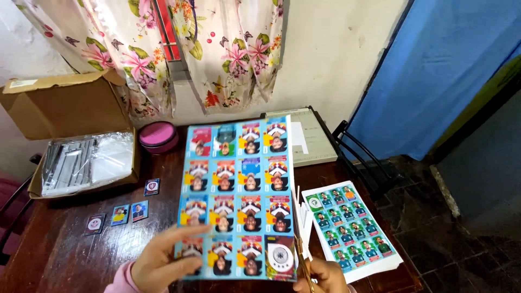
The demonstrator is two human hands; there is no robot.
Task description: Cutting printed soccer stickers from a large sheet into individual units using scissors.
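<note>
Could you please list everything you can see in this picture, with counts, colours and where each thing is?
card sheet: one, blue with rows of picture cards, held up at centre
scissors: one pair, at the sheet's right edge
second card sheet: one, white with green cards, on a white stack at the right
loose cards: four, dark and blue, on the table at left
cardboard box: one, brown, open, back left, clear plastic packets inside
round container: one, pink, behind the sheet
paper cutter: one, pale board, back centre
table: one, dark wood
curtain: floral, on the wall
chair: black, at right
left hand: holds sheet's lower left
right hand: holds the scissors
</note>
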